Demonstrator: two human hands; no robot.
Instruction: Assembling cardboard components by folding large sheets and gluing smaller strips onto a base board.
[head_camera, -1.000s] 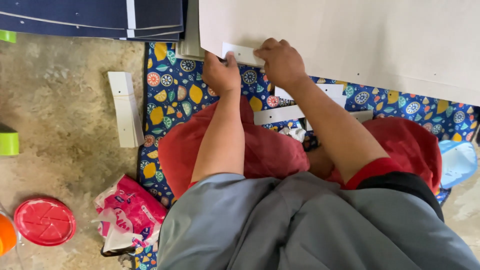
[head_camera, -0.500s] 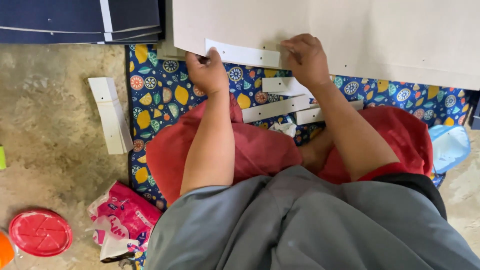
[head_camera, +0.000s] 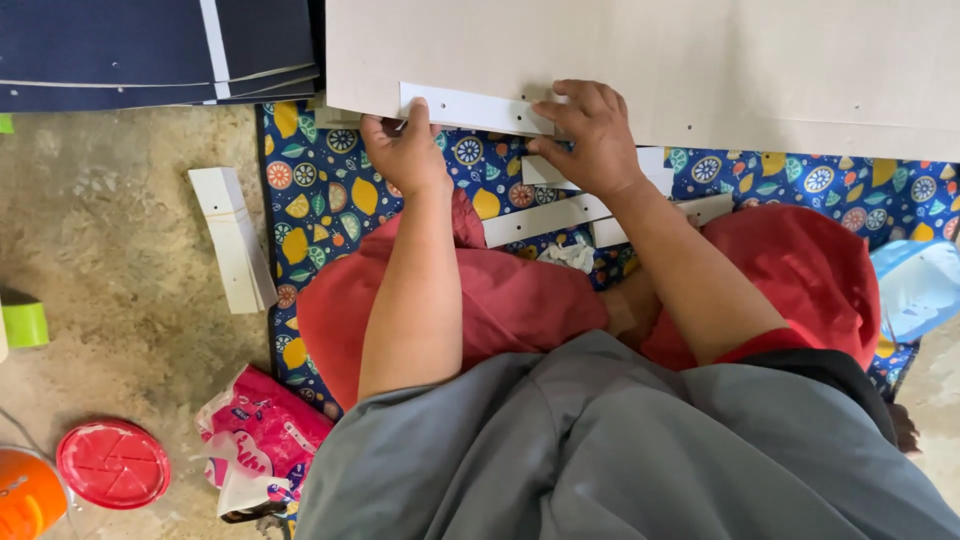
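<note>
The step in hand looks like fitting a white strip (head_camera: 475, 108) against the near edge of a large pale board (head_camera: 700, 70). The strip is narrow, with small holes along it, and lies on the board's lower left edge, far from the person's body. The left hand (head_camera: 405, 150) pinches the strip's left end, thumb on top and fingers curled beneath the board's edge. The right hand (head_camera: 590, 135) presses down on the strip's right end with bent fingers, fingertips pressed together on its surface.

The next move would seem to call for holding the strip flush along the edge and lining its holes up with those in the board (a few small holes show further right on the board), with both hands steady so that it does not slide.

The person sits on a blue patterned mat (head_camera: 330, 190) with fruit and flower prints, laid over a rough concrete floor (head_camera: 100, 250). More white strips (head_camera: 560, 215) lie on the mat near the knees, and a bundle of white pieces (head_camera: 235, 238) lies at its left edge. Dark blue panels (head_camera: 150, 45) are stacked far left. A red lid (head_camera: 112, 463) and a pink packet (head_camera: 262, 440) sit near left.
</note>
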